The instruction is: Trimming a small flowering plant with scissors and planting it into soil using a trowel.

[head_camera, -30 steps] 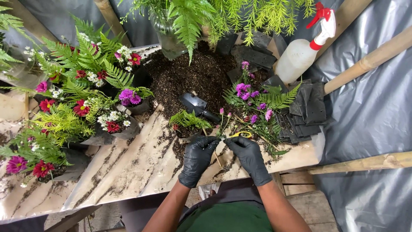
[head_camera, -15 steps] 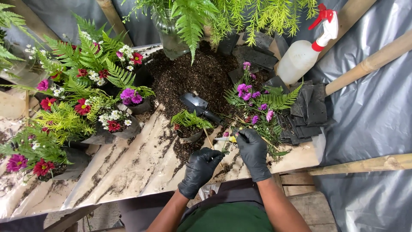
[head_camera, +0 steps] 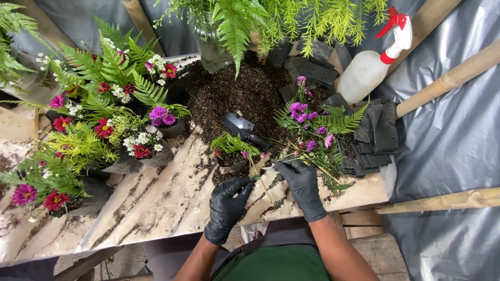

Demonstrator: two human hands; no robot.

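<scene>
Lying slantwise between the two gloved hands, a thin pale flower stem (head_camera: 259, 179) is running its long axis from up near the small pot of green sprigs (head_camera: 232, 152) down and toward the person, its lower end pointing at the table's near edge. The left hand (head_camera: 229, 200) is closing its fingertips on the stem's green upper part, pinching it lightly just left of the pale shaft. The right hand (head_camera: 302, 182) is sitting just right of that pinch and slightly farther from the person, fingers curled over something small and pale; whether it is a tool or another stem I cannot tell. The left hand is the nearer to the shaft. Beyond the right hand's fingertips, purple cut flowers (head_camera: 307, 117) are lying in a loose heap, and a dark trowel (head_camera: 245, 130) is resting just past the pot on the soil pile (head_camera: 234, 91). Farther right, folded black grow bags (head_camera: 377, 132) are stacking beside a spray bottle (head_camera: 372, 67).
</scene>
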